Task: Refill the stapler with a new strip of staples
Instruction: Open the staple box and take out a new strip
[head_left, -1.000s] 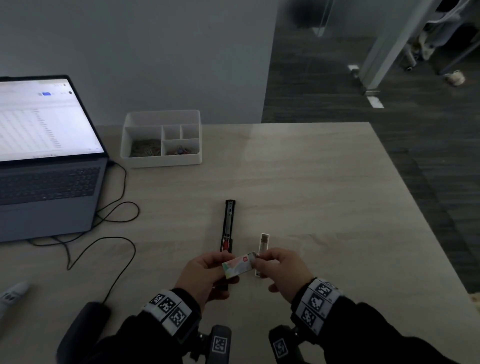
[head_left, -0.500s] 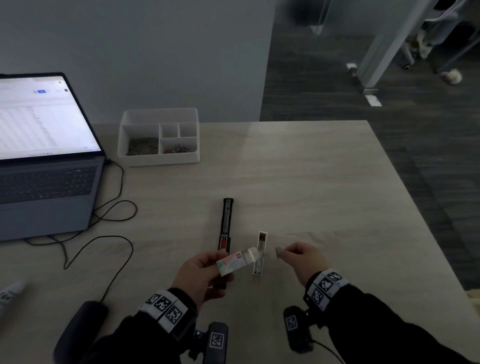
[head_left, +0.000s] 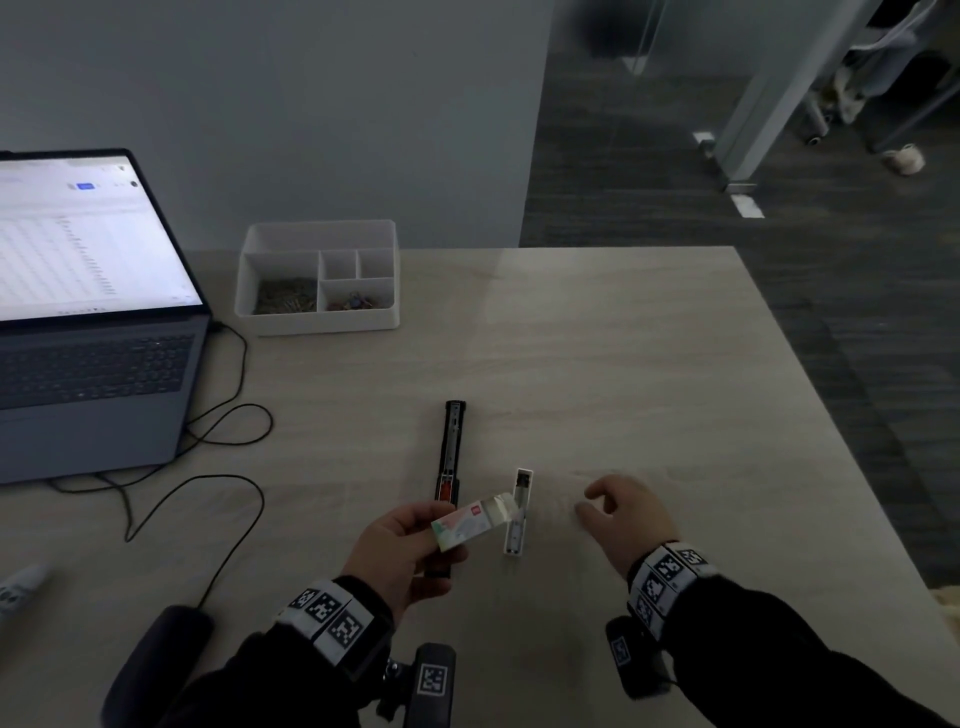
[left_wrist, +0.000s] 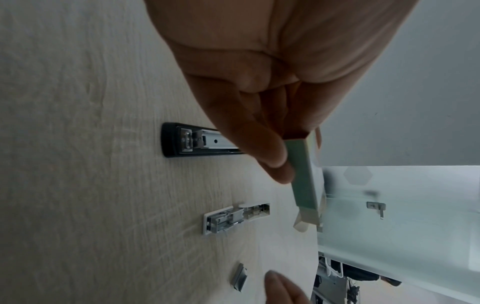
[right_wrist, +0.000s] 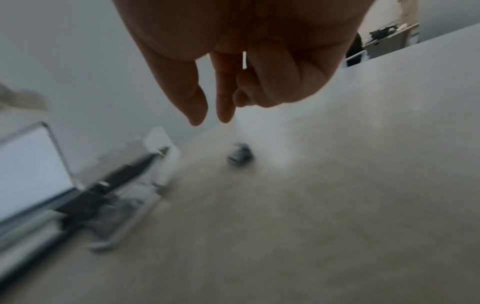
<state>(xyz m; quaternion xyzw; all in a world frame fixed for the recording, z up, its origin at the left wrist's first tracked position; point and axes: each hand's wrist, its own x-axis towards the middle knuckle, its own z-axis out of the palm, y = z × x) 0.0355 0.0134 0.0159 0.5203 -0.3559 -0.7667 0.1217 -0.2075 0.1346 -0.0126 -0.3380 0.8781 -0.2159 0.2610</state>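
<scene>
The stapler (head_left: 451, 452) lies opened out flat near the middle of the desk (head_left: 597, 364), its white magazine part (head_left: 519, 512) just beside it toward the near edge. The left hand (head_left: 400, 551) pinches the staple box (head_left: 470, 522), flap open; the right hand (head_left: 621, 514) hangs loose and holds nothing above a short staple strip (left_wrist: 239, 277) lying on the desk. Loading seems not yet done. The box's red label is unreadable
</scene>
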